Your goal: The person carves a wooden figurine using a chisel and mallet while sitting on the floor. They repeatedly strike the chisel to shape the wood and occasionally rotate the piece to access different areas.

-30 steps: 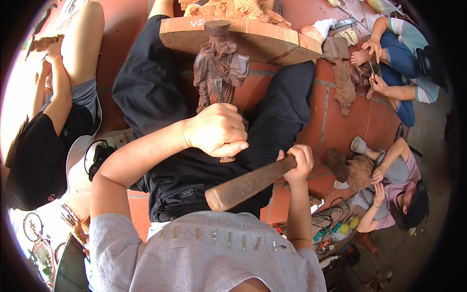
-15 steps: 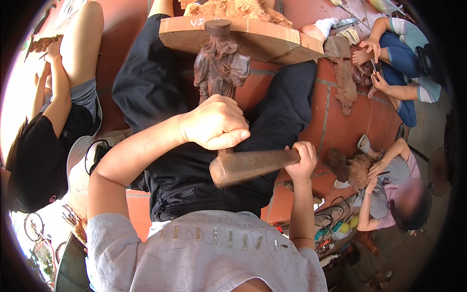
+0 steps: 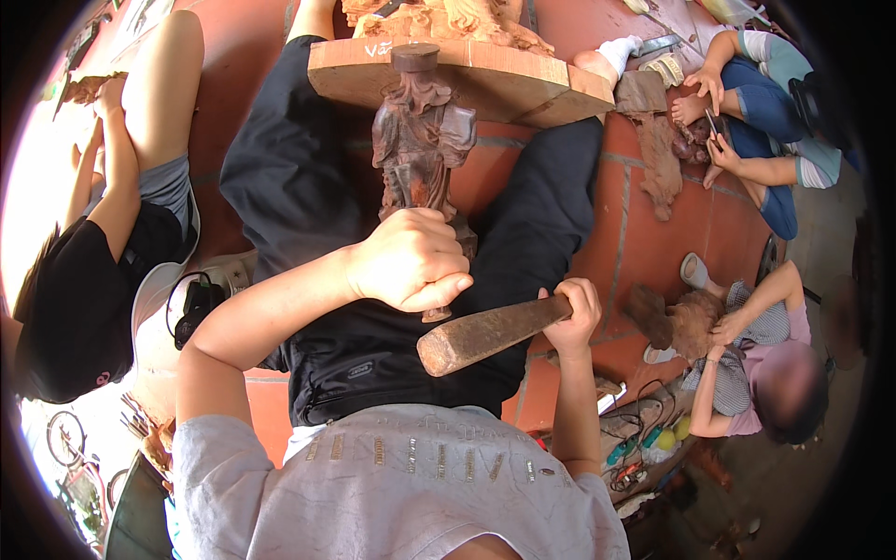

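Note:
My left hand point(image 3: 415, 259) is wrapped round a chisel, whose wooden butt point(image 3: 436, 315) pokes out below the fist. The chisel's blade end is hidden or hard to make out against a dark wooden statue point(image 3: 422, 154) of a robed figure. That statue stands between my legs, just beyond the fist. In my right hand point(image 3: 574, 313) is the thin end of a wooden mallet point(image 3: 485, 337), a thick club shape. Its broad end points left, a little below the chisel's butt and apart from it.
A thick wooden slab point(image 3: 467, 82) bearing a pale carving point(image 3: 448, 21) lies beyond the statue. One person sits at left; two others at right work on carvings point(image 3: 686, 322). Cables and tools point(image 3: 644, 429) lie on the red tiles at lower right.
The mallet has dropped down and slightly right, away from the chisel's butt, which now shows. My left hand keeps its hold on the chisel, a little lower in the picture.

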Available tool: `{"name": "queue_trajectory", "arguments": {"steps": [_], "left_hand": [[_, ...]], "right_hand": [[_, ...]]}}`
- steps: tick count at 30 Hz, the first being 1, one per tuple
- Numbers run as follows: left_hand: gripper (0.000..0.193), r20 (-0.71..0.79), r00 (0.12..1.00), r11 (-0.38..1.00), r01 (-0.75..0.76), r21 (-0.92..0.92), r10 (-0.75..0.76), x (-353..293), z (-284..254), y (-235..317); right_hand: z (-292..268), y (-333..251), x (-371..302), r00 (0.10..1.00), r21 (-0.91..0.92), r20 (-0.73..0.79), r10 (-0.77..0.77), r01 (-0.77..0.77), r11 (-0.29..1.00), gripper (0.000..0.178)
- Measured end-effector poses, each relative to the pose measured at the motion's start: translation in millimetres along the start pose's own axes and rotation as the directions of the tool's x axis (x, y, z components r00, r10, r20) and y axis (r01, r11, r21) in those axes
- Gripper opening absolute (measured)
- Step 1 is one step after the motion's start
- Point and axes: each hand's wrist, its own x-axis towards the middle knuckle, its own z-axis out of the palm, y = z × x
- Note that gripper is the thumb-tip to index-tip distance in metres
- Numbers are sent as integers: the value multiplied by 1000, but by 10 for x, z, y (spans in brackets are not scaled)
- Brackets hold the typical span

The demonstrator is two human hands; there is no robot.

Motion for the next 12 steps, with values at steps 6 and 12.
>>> {"name": "queue_trajectory", "arguments": {"steps": [6, 12], "left_hand": [[34, 45, 998, 999, -47, -2, 47, 86, 106, -132], [33, 58, 998, 1000, -23, 4, 22, 128, 75, -169]], "right_hand": [[-2, -60, 88, 999, 11, -24, -27, 27, 1000, 26], [-8, 26, 42, 991, 201, -103, -81, 101, 975, 27]]}}
